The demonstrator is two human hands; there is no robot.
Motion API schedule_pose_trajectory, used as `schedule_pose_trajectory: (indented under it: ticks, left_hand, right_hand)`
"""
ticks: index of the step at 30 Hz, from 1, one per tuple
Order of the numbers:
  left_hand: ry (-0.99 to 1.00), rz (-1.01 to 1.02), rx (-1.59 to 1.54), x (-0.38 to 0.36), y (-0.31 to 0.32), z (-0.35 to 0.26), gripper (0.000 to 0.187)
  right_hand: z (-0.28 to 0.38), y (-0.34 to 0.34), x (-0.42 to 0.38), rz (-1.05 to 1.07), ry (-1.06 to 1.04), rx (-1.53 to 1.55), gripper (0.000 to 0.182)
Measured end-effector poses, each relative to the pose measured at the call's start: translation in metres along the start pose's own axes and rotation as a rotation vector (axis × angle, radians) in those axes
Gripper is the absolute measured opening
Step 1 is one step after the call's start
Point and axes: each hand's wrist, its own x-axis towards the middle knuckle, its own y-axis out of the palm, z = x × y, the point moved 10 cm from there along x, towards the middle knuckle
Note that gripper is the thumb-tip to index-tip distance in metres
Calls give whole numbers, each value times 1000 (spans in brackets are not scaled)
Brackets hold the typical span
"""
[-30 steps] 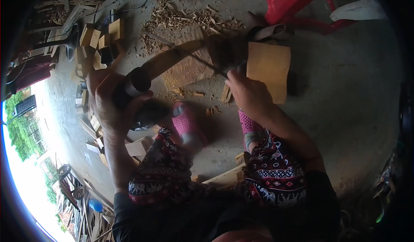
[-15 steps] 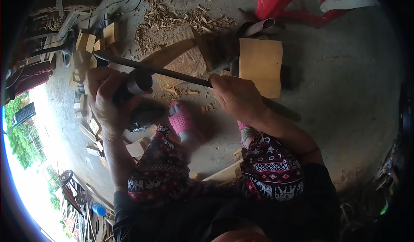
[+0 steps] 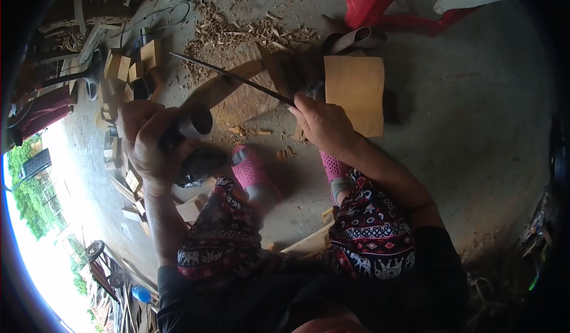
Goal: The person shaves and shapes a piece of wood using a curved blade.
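My left hand (image 3: 148,140) is closed around a dark cylindrical piece (image 3: 195,121), whose round, greyish end points right. In my right hand (image 3: 323,122) is a long, thin dark rod (image 3: 231,75), gripped near its lower right end. The rod slants up and left, its far tip standing in the air above the wood shavings. It does not appear to touch the cylindrical piece. Beyond both hands, a curved wooden piece (image 3: 228,82) lies over a wooden block (image 3: 240,102) on the floor.
A tan board (image 3: 355,95) lies right of the block, near a hollow tube (image 3: 353,39). A red stool (image 3: 374,3) stands at the top right. Wood blocks (image 3: 151,54) are stacked left. Shavings (image 3: 237,30) cover the floor ahead. Pink slippers (image 3: 249,170) are on the feet.
The rod has swung off the cylindrical piece; its tip has moved right and up, and it looks thinner from this angle. The end of the cylindrical piece faces me a little more.
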Motion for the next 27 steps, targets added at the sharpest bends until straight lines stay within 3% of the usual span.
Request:
schedule_pose_trajectory:
  ticks: [2,8,11,16,22,27]
  left_hand:
    - [-77,0,21,-2,1,7,56]
    - [-39,-43,-25,1,-1,5,57]
    - [-106,-61,-1,2,-1,16,55]
    - [-49,-91,-39,3,-4,20,51]
    - [-37,-95,-98,3,-5,21,51]
    - [-23,-127,-62,3,-8,21,48]
  right_hand:
    - [4,-1,-6,-23,-7,5,18]
    - [25,-6,-12,14,-123,-20,13]
    - [25,-10,-7,-85,-138,17,13]
    - [41,-32,-4,-90,-156,0,14]
    - [-10,-1,4,-103,-74,-65,15]
    - [17,-14,-11,-56,-83,-28,18]
